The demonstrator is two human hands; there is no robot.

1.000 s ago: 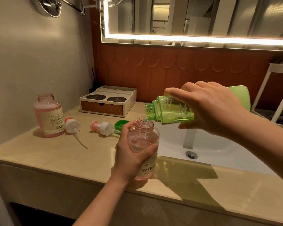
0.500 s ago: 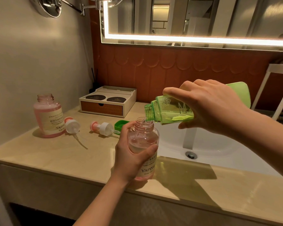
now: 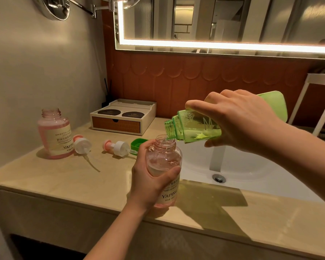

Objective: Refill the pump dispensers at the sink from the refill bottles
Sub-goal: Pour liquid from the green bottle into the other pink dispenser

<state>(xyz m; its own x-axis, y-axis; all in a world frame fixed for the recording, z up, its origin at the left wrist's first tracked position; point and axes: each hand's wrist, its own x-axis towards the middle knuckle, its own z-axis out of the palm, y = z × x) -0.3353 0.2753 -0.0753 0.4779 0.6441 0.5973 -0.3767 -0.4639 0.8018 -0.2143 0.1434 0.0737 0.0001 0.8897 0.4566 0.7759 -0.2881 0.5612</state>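
My right hand (image 3: 238,122) grips a green refill bottle (image 3: 193,126), tipped nearly level with its open neck over the mouth of a clear pink dispenser bottle (image 3: 164,160). A thin stream of clear liquid runs from it into that bottle. My left hand (image 3: 148,182) holds the dispenser bottle upright at the counter's front, beside the sink (image 3: 233,166). A second pink dispenser bottle (image 3: 53,134) stands uncapped at the left. Two pump heads (image 3: 82,143) (image 3: 118,146) lie on the counter, next to a green cap (image 3: 136,142).
A white and brown drawer box (image 3: 123,119) sits against the back wall. The lit mirror (image 3: 223,21) hangs above, with a swing-arm mirror (image 3: 58,8) on the left wall. A white rack (image 3: 304,102) stands at the far right. The sink drain (image 3: 219,178) shows in the basin.
The green bottle's rear end has risen a little, tipping it further. The dispenser bottle and my left hand stay put.
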